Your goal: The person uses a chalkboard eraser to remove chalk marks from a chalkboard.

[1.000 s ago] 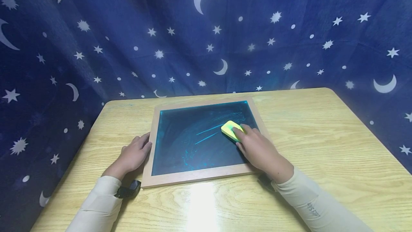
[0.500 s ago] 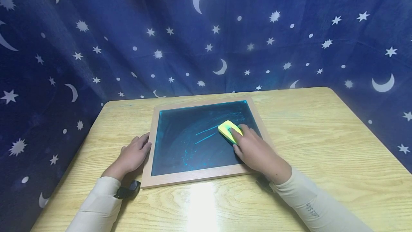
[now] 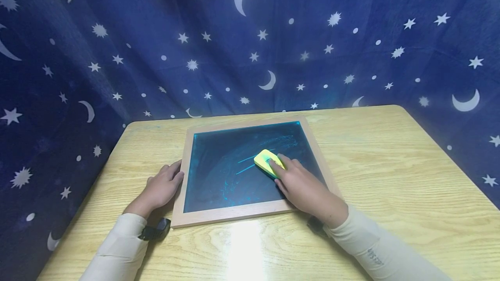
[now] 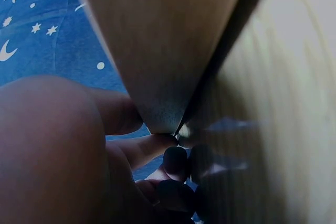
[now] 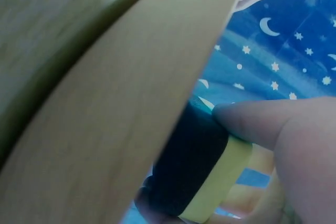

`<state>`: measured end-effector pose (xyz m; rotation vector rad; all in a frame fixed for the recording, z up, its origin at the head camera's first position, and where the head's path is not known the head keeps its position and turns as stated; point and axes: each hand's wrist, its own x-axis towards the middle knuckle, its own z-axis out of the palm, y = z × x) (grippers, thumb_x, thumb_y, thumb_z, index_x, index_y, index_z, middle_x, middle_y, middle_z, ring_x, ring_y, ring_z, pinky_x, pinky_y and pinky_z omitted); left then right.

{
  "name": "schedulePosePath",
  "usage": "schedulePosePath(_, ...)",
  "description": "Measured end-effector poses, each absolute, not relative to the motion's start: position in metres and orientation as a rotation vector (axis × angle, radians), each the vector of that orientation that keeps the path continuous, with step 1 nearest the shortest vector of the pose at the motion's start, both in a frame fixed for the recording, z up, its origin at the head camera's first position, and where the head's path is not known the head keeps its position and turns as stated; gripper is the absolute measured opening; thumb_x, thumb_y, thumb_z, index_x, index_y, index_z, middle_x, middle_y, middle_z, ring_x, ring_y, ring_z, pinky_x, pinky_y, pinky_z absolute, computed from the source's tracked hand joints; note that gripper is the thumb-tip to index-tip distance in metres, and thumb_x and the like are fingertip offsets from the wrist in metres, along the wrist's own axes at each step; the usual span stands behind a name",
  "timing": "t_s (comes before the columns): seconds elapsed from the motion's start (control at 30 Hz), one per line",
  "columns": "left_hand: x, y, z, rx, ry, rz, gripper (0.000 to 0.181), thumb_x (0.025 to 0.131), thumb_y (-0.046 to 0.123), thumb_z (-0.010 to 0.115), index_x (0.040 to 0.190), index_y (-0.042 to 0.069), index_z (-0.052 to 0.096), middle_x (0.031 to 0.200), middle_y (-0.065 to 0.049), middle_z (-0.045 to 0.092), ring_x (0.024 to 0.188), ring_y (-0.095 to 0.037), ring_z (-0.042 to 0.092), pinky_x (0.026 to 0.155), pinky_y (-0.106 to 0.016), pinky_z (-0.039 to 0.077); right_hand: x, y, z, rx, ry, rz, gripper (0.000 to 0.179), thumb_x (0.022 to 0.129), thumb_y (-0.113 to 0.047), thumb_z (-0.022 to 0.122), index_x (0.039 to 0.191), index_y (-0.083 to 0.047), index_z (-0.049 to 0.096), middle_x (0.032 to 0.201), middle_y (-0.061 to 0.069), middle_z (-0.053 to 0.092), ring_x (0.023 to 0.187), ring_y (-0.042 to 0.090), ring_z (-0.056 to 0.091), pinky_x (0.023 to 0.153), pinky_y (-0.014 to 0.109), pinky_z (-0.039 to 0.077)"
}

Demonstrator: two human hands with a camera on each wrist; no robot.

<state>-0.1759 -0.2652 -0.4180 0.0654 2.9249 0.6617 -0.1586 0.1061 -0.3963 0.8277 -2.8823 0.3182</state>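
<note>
A small chalkboard [image 3: 218, 151] in a pale wooden frame [image 3: 234, 214] lies on the table, with blue-green chalk lines and smudges on its dark surface. My right hand [image 3: 302, 183] grips a yellow eraser [image 3: 265, 159] with a dark underside, set down near the middle of the board and covering part of two slanting lines. In the right wrist view, the thumb presses one side of the eraser [image 5: 215, 177] while fingers lie along the other. My left hand [image 3: 162, 187] rests at the frame's left side; in the left wrist view, thumb and forefinger touch the frame [image 4: 163, 51].
The light wooden table [image 3: 390, 164] extends around the board, its rounded far corners near a dark blue curtain [image 3: 218, 34] printed with moons and stars. A black band [image 3: 156, 230] sits on the left wrist, below a pale sleeve [image 3: 117, 250].
My right hand has slid the eraser leftward and slightly down across the board, over the chalk lines. The line marks to its right have faded. My left hand and the board stay in place.
</note>
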Motion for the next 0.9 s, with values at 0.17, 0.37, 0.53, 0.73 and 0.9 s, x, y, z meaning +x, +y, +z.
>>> schedulePosePath(0.17, -0.176, -0.265, -0.418, 0.061, 2.923, 0.664, 0.055, 0.108, 0.032, 0.031, 0.155, 0.002, 0.032, 0.123, -0.021, 0.056, 0.114, -0.036, 0.054, 0.091, -0.061, 0.034, -0.152, 0.100, -0.397, 0.885, -2.851, 0.319, 0.048, 0.097, -0.018, 0.066, 0.143, -0.008, 0.054, 0.143, 0.025, 0.051, 0.118, 0.043, 0.059, 0.088, 0.050, 0.055)
schedulePosePath(0.37, -0.175, -0.264, -0.417, 0.064, 2.925, 0.669, 0.055, 0.108, 0.031, 0.031, 0.155, 0.001, 0.033, 0.122, -0.022, 0.056, 0.113, -0.036, 0.054, 0.091, -0.061, 0.034, -0.142, 0.093, -0.396, 0.978, -2.815, 0.299, 0.046, 0.098, -0.017, 0.064, 0.143, -0.010, 0.056, 0.144, 0.025, 0.051, 0.117, 0.041, 0.060, 0.086, 0.048, 0.056)
schedulePosePath(0.53, -0.175, -0.264, -0.417, 0.064, 2.923, 0.670, 0.055, 0.108, 0.031, 0.031, 0.155, 0.001, 0.032, 0.122, -0.022, 0.056, 0.112, -0.036, 0.055, 0.090, -0.060, 0.035, -0.134, 0.087, -0.396, 1.045, -2.802, 0.274, 0.046, 0.100, -0.018, 0.062, 0.145, -0.012, 0.054, 0.147, 0.023, 0.049, 0.115, 0.037, 0.061, 0.085, 0.045, 0.057)
schedulePosePath(0.73, -0.175, -0.264, -0.417, 0.055, 2.920, 0.672, 0.056, 0.108, 0.031, 0.031, 0.155, 0.001, 0.031, 0.123, -0.021, 0.056, 0.112, -0.035, 0.055, 0.090, -0.059, 0.035, -0.127, 0.080, -0.398, 1.100, -2.796, 0.251, 0.047, 0.101, -0.020, 0.059, 0.147, -0.012, 0.052, 0.149, 0.022, 0.048, 0.116, 0.036, 0.061, 0.086, 0.044, 0.057)
schedulePosePath(0.9, -0.175, -0.264, -0.417, 0.052, 2.924, 0.671, 0.056, 0.108, 0.031, 0.031, 0.155, 0.002, 0.032, 0.121, -0.020, 0.056, 0.110, -0.034, 0.055, 0.090, -0.059, 0.035, -0.123, 0.074, -0.398, 1.132, -2.792, 0.267, 0.049, 0.101, -0.021, 0.060, 0.148, -0.013, 0.050, 0.151, 0.020, 0.047, 0.117, 0.034, 0.061, 0.087, 0.044, 0.056)
